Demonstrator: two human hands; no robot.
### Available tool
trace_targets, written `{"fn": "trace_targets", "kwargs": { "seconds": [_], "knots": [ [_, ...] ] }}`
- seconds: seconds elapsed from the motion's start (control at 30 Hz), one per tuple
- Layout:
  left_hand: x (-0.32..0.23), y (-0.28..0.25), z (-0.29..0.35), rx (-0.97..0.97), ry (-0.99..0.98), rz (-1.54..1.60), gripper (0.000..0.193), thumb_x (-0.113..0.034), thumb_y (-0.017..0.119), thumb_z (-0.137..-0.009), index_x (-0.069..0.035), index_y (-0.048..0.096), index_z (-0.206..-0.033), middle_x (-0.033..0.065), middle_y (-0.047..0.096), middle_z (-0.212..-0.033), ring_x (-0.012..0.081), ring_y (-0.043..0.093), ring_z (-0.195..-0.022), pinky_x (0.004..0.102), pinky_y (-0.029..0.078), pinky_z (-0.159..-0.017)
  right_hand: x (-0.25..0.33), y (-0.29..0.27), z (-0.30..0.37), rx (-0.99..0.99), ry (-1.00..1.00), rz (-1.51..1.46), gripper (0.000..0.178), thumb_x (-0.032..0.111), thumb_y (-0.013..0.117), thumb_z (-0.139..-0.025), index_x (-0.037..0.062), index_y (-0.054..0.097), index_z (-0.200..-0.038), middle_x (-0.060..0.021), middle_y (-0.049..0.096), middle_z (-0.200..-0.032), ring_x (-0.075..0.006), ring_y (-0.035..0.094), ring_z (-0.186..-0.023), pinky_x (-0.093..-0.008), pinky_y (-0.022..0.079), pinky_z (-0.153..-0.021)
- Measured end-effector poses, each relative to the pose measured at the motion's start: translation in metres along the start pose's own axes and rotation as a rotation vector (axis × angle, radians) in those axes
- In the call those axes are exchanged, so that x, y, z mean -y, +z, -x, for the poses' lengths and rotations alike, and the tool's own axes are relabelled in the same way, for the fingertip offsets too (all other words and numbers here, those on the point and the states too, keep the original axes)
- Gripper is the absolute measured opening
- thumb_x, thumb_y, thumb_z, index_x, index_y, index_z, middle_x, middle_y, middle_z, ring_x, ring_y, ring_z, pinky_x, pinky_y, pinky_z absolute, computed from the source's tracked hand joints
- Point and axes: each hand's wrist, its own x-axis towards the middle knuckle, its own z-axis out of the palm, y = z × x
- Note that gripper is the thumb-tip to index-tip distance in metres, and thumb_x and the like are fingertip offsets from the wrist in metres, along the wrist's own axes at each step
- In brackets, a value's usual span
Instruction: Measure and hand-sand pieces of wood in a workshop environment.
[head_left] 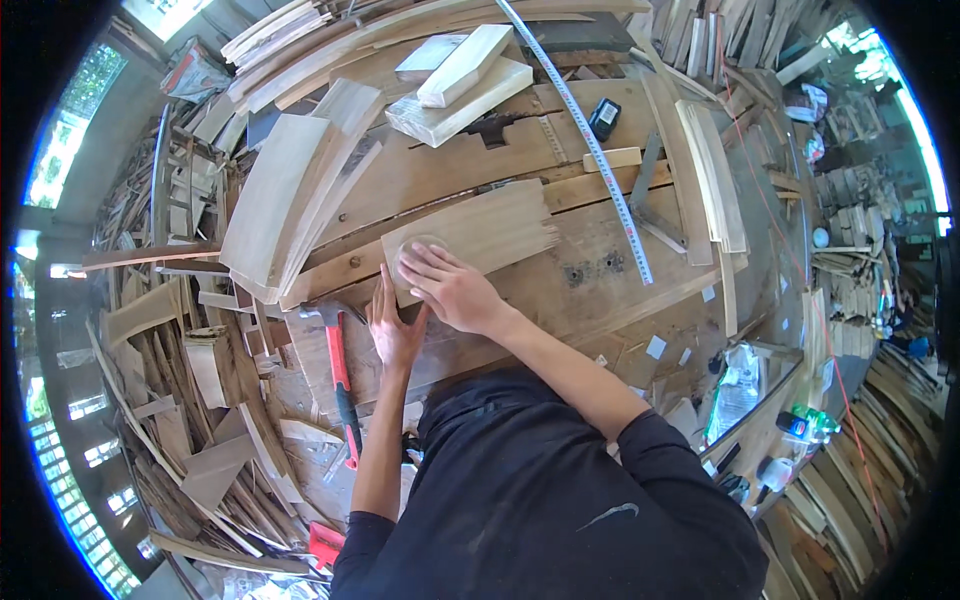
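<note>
A thin, pale wooden board (490, 230) lies slantwise on the workbench, its right end jagged. Near its left end is a round, flat, pale disc (424, 243), mostly covered by the fingers of my right hand (455, 290); I cannot make out its exact kind. My left hand (395, 325) rests at the board's lower left corner, with fingers stretched forward and the thumb spread toward my right hand. Left of that wrist is a hammer (340, 375) with a red and black handle, its head by the bench edge.
Thin boards (275, 200) are stacked at the left of the bench (590, 250). Thick wood blocks (460, 100) sit at the back. A long steel ruler (590, 140), a black tape measure (603, 118) and a try square (648, 185) lie to the right. Scrap wood (215, 440) crowds the left.
</note>
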Motion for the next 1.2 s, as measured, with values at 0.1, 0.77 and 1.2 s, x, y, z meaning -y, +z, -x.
{"fn": "trace_targets", "kwargs": {
  "seconds": [0.1, 0.77, 1.2],
  "knots": [
    [-0.006, -0.003, 0.0, 0.016, -0.062, 0.009, 0.109, -0.041, 0.09, -0.08, 0.001, 0.035, -0.163, 0.0233, 0.063, -0.143, 0.0366, 0.06, -0.133, 0.0482, 0.046, -0.107, -0.022, -0.019, 0.012, 0.044, 0.005, 0.034, 0.041, 0.027, 0.055, -0.108, 0.0051, 0.066, -0.141, -0.0157, 0.06, -0.151, -0.0323, 0.049, -0.148, -0.046, 0.036, -0.124],
    [-0.009, -0.005, -0.001, 0.034, -0.082, 0.054, 0.085, -0.034, 0.078, -0.094, -0.001, 0.04, -0.161, 0.0256, 0.058, -0.149, 0.0394, 0.057, -0.137, 0.0501, 0.042, -0.112, -0.037, 0.0, -0.029, -0.008, 0.042, 0.081, 0.035, 0.023, 0.057, -0.104, 0.0043, 0.07, -0.132, -0.0129, 0.064, -0.146, -0.0347, 0.052, -0.144, -0.0459, 0.038, -0.124],
    [-0.016, -0.005, -0.001, 0.049, -0.101, 0.014, 0.089, -0.042, 0.076, -0.095, -0.004, 0.036, -0.164, 0.0237, 0.058, -0.149, 0.0376, 0.057, -0.137, 0.0521, 0.04, -0.113, -0.036, -0.036, 0.002, -0.067, 0.263, 0.172, 0.035, 0.02, 0.054, -0.106, 0.0019, 0.072, -0.13, -0.0155, 0.062, -0.148, -0.0415, 0.051, -0.143, -0.0468, 0.038, -0.123]
  ]
}}
